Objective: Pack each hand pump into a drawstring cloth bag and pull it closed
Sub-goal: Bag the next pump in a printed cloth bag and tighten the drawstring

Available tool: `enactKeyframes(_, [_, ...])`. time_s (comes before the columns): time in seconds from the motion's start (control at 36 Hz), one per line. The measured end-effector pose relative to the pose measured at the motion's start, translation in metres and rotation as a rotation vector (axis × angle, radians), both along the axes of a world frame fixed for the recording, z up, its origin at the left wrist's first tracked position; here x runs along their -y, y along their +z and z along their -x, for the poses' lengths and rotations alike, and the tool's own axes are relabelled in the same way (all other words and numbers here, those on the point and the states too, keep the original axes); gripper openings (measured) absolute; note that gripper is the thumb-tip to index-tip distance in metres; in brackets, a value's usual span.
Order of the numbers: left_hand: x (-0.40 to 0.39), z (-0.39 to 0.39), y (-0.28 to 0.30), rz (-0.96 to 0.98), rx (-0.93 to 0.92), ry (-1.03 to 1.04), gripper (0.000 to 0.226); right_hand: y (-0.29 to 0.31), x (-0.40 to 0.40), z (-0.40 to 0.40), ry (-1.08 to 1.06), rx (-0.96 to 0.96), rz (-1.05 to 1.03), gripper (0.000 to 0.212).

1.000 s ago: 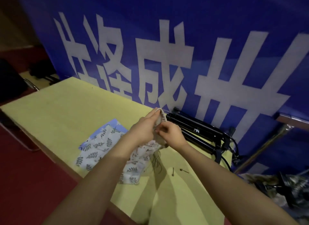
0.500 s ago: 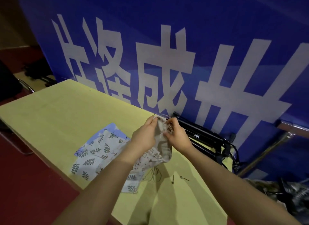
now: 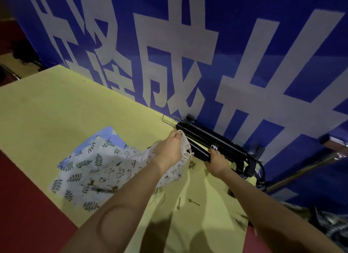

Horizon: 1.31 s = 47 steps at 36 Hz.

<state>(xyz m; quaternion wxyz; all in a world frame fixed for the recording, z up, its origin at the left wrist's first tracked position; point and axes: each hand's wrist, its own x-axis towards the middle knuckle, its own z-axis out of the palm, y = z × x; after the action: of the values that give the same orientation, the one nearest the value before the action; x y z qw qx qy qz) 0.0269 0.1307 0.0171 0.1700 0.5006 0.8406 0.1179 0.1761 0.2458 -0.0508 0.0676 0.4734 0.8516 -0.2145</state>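
Several black hand pumps (image 3: 212, 141) lie side by side on the yellow table (image 3: 56, 105), against the blue banner. My right hand (image 3: 216, 163) grips the nearest pump's barrel (image 3: 199, 152). My left hand (image 3: 170, 149) pinches the mouth of a pale printed drawstring bag (image 3: 131, 164), holding it right at that pump's left end. The rest of the bag trails down and left under my forearm. Its cord (image 3: 190, 151) hangs by the opening.
More cloth bags with a leaf print (image 3: 84, 166) and a blue one (image 3: 107, 133) lie flat to the left. Two small metal needles (image 3: 188, 203) rest on the table near me. The banner (image 3: 188, 55) stands right behind the pumps. A red floor (image 3: 28, 205) lies below the table edge.
My right hand let go of the bag and took hold of the nearest pump. My left hand carried the bag's mouth toward the pump's end. The camera moved closer.
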Motion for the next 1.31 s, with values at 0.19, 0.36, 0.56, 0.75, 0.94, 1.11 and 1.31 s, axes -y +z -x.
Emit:
enactKeyframes(0.19, [-0.013,0.003,-0.021,0.057,0.046,0.069,0.069,-0.025,-0.024,0.004,0.117,0.205,-0.102,0.055])
enactKeyframes(0.36, [-0.007,0.009,-0.030,-0.018,0.081,0.097,0.068,-0.038,-0.031,0.013,0.081,0.209,-0.112,0.045])
enactKeyframes(0.56, [0.006,0.010,-0.027,-0.029,0.094,0.088,0.069,-0.017,-0.022,0.009,0.068,0.089,-0.067,0.044])
enactKeyframes(0.75, [0.014,0.004,-0.017,-0.019,0.122,0.065,0.073,0.016,-0.008,-0.012,0.011,-0.110,0.013,0.052])
enactKeyframes(0.94, [0.036,-0.001,-0.006,-0.130,0.087,0.017,0.071,0.034,0.003,-0.031,-0.141,-0.406,0.204,0.049])
enactKeyframes(1.11, [0.047,-0.011,0.004,-0.141,0.099,0.003,0.068,0.052,0.014,-0.054,-0.148,-0.453,0.248,0.048])
enactKeyframes(1.31, [0.057,-0.021,0.015,-0.141,0.172,0.002,0.087,0.071,0.033,-0.073,-0.076,-0.490,0.268,0.032])
